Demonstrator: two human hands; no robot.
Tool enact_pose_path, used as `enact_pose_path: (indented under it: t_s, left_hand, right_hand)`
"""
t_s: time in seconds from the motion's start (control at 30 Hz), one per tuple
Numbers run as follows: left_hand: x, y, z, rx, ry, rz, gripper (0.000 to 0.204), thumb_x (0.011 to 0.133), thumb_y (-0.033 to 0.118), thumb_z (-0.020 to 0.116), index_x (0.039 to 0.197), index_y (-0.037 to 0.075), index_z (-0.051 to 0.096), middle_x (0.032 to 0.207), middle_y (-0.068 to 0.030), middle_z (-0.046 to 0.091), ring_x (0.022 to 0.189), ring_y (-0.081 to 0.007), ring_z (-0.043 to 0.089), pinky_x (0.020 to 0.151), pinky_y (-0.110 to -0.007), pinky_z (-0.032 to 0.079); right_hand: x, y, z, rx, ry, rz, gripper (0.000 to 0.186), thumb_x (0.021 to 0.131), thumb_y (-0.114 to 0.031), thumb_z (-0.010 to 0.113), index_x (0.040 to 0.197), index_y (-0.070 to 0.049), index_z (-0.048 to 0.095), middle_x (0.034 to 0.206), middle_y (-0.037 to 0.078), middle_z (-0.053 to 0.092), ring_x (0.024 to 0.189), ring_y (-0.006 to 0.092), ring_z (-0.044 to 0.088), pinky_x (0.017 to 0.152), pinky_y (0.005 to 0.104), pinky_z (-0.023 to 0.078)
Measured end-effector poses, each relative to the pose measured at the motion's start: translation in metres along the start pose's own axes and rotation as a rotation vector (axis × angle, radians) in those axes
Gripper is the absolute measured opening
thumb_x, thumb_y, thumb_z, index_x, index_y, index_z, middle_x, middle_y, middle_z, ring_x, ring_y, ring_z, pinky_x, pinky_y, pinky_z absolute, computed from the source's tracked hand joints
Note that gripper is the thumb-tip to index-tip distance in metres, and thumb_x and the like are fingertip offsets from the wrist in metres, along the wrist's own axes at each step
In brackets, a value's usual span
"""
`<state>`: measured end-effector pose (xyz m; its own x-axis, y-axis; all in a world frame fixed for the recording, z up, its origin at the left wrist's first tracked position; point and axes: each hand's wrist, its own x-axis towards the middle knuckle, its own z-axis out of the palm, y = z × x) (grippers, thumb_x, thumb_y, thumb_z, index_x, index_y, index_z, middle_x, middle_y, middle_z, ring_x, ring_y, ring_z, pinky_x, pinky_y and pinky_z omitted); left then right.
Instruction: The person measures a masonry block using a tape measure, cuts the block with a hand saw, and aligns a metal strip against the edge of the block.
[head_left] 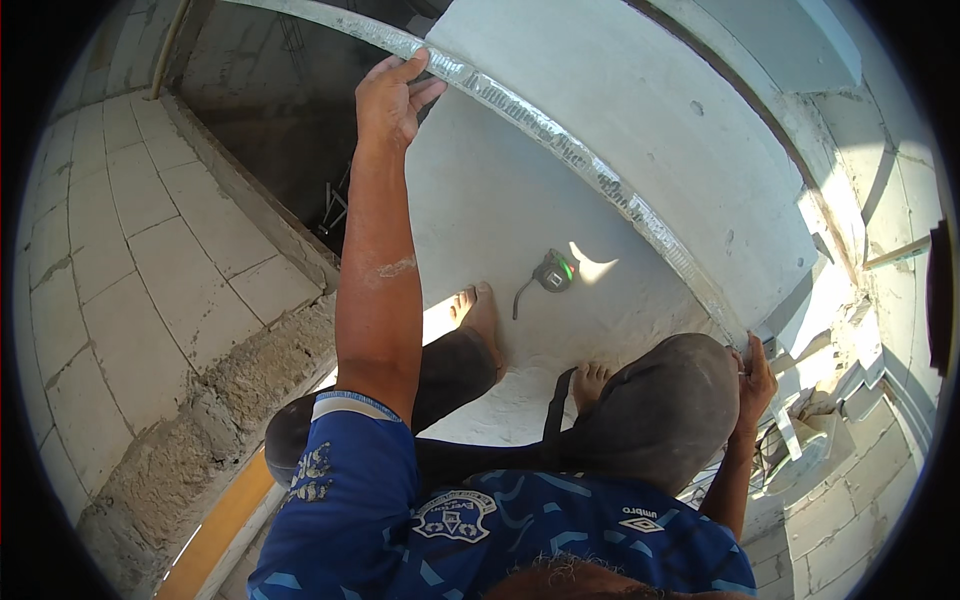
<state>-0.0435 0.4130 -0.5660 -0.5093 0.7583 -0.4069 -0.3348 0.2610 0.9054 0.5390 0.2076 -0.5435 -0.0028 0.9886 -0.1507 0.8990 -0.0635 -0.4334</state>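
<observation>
A long silvery metal straightedge [560,147] runs from the upper left down to the right, its face scuffed and marked; the lens bends it. My left hand [392,100] grips it toward its far left part, thumb on the upper side and fingers lower down. At its near right end, beside my right knee, my right hand [758,378] is closed with the fingertips at the strip; part of the grip is hidden. A small pale bit shows by those fingers, too small to name. Between my feet and the straightedge lies a dark tape measure [553,271] with a green edge and a strap.
Beyond the straightedge spreads a large pale grey slab [640,90]. A pale block wall [130,220] with rough mortar stands at left, next to a dark opening [270,110]. My bare foot [480,320] rests on the dusty floor. Sunlit blocks and clutter [800,440] are at right.
</observation>
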Motion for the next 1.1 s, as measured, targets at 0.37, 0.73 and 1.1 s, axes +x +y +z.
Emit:
enact_pose_path:
  t_s: [0.37,0.73,1.1]
  left_hand:
    - [-0.003,0.000,0.001,0.047,0.048,-0.026,0.040,0.093,0.015,0.073,0.126,-0.004,0.060,0.119,-0.0117,0.064,0.103,-0.0245,0.064,0.087,-0.035,0.057]
    - [0.014,-0.001,-0.018,0.075,0.019,-0.005,0.041,0.091,0.009,0.073,0.126,-0.006,0.056,0.117,-0.0129,0.064,0.111,-0.0275,0.063,0.097,-0.041,0.054]
    - [0.023,0.003,-0.025,0.118,0.008,0.004,0.048,0.091,0.008,0.073,0.130,-0.011,0.052,0.126,-0.0158,0.060,0.123,-0.0298,0.056,0.109,-0.044,0.047]
  right_hand:
    - [-0.003,0.003,0.002,0.006,-0.008,0.023,0.048,0.081,-0.019,0.085,0.124,-0.005,0.068,0.069,0.009,0.059,0.060,0.0215,0.054,0.060,0.0366,0.045]
    - [0.007,-0.007,0.000,-0.033,0.004,-0.047,0.045,0.081,-0.021,0.084,0.120,-0.006,0.069,0.066,0.009,0.060,0.059,0.0254,0.059,0.059,0.0378,0.047]
    - [0.008,-0.011,-0.003,-0.040,-0.065,-0.031,0.043,0.082,-0.029,0.082,0.117,-0.008,0.068,0.080,0.011,0.071,0.070,0.0291,0.065,0.066,0.0399,0.050]
